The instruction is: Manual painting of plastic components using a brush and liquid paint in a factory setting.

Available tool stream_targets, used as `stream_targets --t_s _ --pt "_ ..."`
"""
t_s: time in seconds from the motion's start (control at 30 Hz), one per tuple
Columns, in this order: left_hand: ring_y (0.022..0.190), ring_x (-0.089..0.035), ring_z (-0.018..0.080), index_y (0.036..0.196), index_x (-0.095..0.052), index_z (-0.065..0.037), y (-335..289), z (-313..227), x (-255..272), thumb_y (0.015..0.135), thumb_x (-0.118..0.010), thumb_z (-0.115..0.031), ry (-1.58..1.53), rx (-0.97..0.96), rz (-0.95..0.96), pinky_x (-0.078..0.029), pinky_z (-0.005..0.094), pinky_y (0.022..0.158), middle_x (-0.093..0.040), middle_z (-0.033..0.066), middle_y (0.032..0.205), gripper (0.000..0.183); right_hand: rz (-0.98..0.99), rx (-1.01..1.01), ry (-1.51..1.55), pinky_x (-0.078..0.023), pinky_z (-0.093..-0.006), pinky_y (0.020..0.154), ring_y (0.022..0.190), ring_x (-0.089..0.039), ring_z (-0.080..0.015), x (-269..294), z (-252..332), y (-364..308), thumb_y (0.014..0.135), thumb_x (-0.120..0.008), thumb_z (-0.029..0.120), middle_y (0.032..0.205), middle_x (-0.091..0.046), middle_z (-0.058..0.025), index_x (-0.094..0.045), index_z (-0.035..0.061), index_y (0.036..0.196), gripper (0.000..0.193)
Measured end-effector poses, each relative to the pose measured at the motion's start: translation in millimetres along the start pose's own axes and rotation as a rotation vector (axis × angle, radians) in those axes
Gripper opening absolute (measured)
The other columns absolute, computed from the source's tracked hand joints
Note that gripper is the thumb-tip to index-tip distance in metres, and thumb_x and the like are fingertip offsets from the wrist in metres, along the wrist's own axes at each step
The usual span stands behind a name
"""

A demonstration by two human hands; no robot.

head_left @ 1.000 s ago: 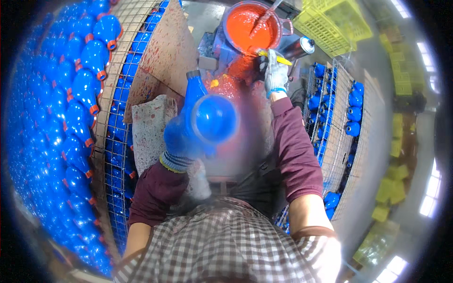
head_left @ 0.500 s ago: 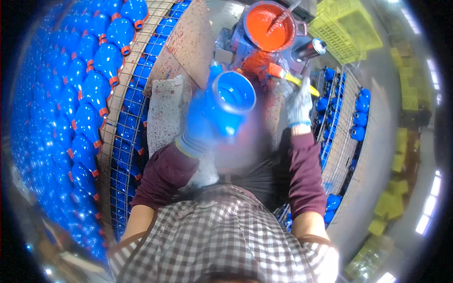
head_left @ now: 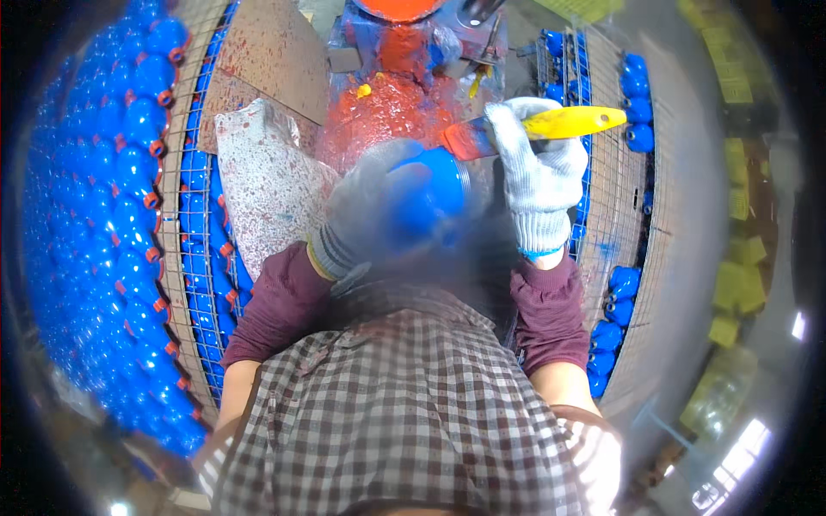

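My left hand [head_left: 353, 202], in a pale knit glove, grips a glossy blue hollow casting [head_left: 426, 193] low in front of my apron. Motion blur softens the casting's lower end, and the glove hides its left side. Its round rim faces right. In my gloved right hand [head_left: 544, 181] is a paintbrush [head_left: 575, 123], held by its yellow handle with the fingers closed round it. The brush's orange-red bristles point left and lie at the casting's upper edge; whether they touch it I cannot tell.
An orange paint pot [head_left: 400, 7] stands ahead beyond a red-splattered work surface [head_left: 387, 112]. Speckled cardboard [head_left: 271, 56] and a paint-spotted sheet [head_left: 267, 176] lie to the left. Many red-ended blue castings [head_left: 142, 232] fill the left side. On the right are a wire rack [head_left: 611, 189] and yellow crates [head_left: 736, 284].
The brush has come left from beside the paint pot to the casting's edge. The casting has turned, its opening no longer facing up toward me. The whole view has shifted, with the pot now higher.
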State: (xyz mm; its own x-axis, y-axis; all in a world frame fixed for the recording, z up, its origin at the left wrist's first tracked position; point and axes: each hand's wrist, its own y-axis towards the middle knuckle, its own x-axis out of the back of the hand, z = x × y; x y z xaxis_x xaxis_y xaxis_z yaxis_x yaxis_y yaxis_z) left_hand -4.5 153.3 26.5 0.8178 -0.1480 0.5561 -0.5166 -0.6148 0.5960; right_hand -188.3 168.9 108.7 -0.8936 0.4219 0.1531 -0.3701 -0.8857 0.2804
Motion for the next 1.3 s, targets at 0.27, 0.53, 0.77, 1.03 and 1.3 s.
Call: stream_targets --t_s 0.27,0.53,0.77,1.03,1.3 --pt "0.101 -0.055 0.0365 0.118 -0.043 -0.007 5 -12 -10 0.062 -0.083 -0.024 -0.008 0.025 -0.125 -0.048 0.0423 0.085 -0.050 0.0195 0.113 0.071 -0.037 0.199 -0.110 -0.045 -0.0267 0.062 0.062 -0.057 -0.0149 17 11 -28 0.073 -0.075 0.001 0.069 -0.062 -0.0025 -0.065 0.0046 0.081 0.013" --pt "0.090 -0.056 0.0176 0.117 -0.043 -0.005 15 -21 -4 0.067 -0.078 -0.013 -0.857 0.702 -0.249 -0.049 0.0329 0.077 -0.052 0.0059 0.103 0.062 0.177 0.594 -0.413 -0.046 -0.0317 0.059 0.062 -0.059 -0.0219 26 23 -43 0.065 -0.072 -0.003 0.069 -0.062 -0.0074 -0.063 0.0053 0.078 0.017" --pt "0.108 -0.057 0.0311 0.134 -0.033 -0.001 -8 -6 -8 0.083 -0.053 -0.049 -1.658 0.917 -0.253 -0.053 0.0441 0.083 -0.052 0.0210 0.122 0.073 0.450 0.660 -0.084 -0.045 -0.0341 0.061 0.062 -0.058 -0.0243 31 11 -30 0.070 -0.074 0.009 0.068 -0.059 -0.0085 -0.060 0.0061 0.080 0.017" --pt "0.099 -0.060 0.0295 0.131 -0.038 -0.003 -8 0 -6 0.082 -0.054 -0.046 -2.042 0.964 -0.209 -0.055 0.0353 0.073 -0.053 0.0188 0.117 0.067 0.128 0.236 0.206 -0.049 -0.0332 0.074 0.084 -0.058 -0.0221 36 -34 -30 0.076 -0.063 0.005 0.094 -0.059 -0.0151 -0.051 0.0044 0.093 0.021" --pt "0.092 -0.061 0.0244 0.123 -0.049 -0.006 -12 5 -7 0.081 -0.061 -0.026 -1.347 0.958 -0.120 -0.051 0.0322 0.077 -0.059 0.0102 0.106 0.049 0.137 -0.159 0.685 -0.043 -0.0302 0.087 0.100 -0.051 -0.0177 29 -56 -22 0.087 -0.063 0.026 0.110 -0.054 -0.0105 -0.050 0.0076 0.110 0.031"
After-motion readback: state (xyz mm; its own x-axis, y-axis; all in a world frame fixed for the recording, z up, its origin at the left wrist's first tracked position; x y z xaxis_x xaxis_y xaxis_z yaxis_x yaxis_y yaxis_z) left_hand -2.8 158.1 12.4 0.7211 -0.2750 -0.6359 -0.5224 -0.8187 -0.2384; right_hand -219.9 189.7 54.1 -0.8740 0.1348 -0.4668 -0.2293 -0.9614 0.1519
